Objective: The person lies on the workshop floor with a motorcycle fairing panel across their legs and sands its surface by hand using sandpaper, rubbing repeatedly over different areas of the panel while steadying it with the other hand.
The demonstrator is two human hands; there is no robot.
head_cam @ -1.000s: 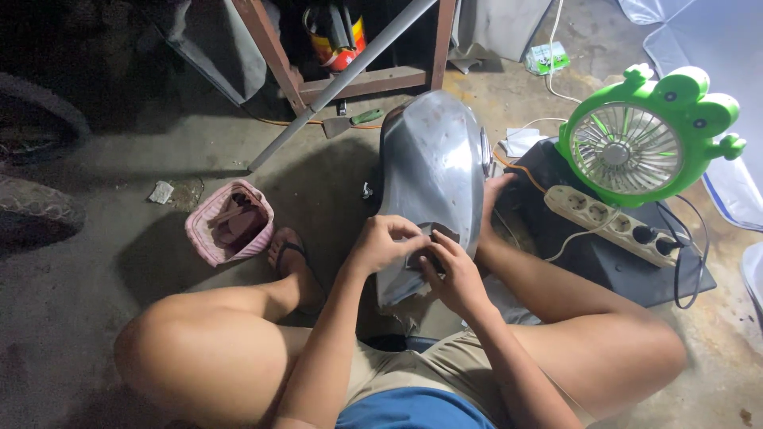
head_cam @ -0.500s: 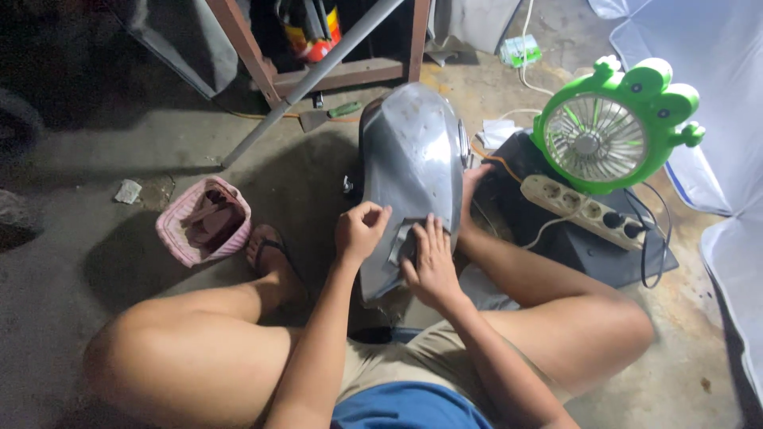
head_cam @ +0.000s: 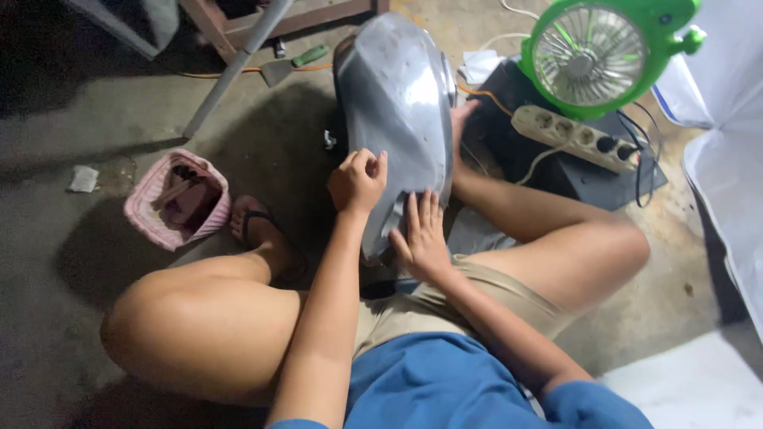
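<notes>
- A person sits on the concrete floor [head_cam: 87,95] with a grey metal fuel tank [head_cam: 397,95] standing between their legs.
- The tank leans with its near end down by the person's lap and its far end up by the green fan [head_cam: 600,52].
- The left hand [head_cam: 358,181] is curled into a loose fist, its grip pressed together, and rests on the near left side of the tank. I cannot tell if it holds anything small inside.
- The right hand [head_cam: 421,234] lies flat with its grip spread wide, pushing on the low end of the tank.
- A pink basket [head_cam: 179,199] with small things in it sits on the floor just beside the left foot [head_cam: 258,226].
- A white power strip [head_cam: 572,137] with cords lies near the right knee, on a dark board [head_cam: 588,179] under the fan.
- The tank looks smooth and round, so it could slip or roll if the flat hand lets up.
- If it tips to the right, it could bump the power strip or the fan.
- A knee could catch the cords and pull the fan over.
- The low edge of the tank may be sharp and could hurt the fingers.
</notes>
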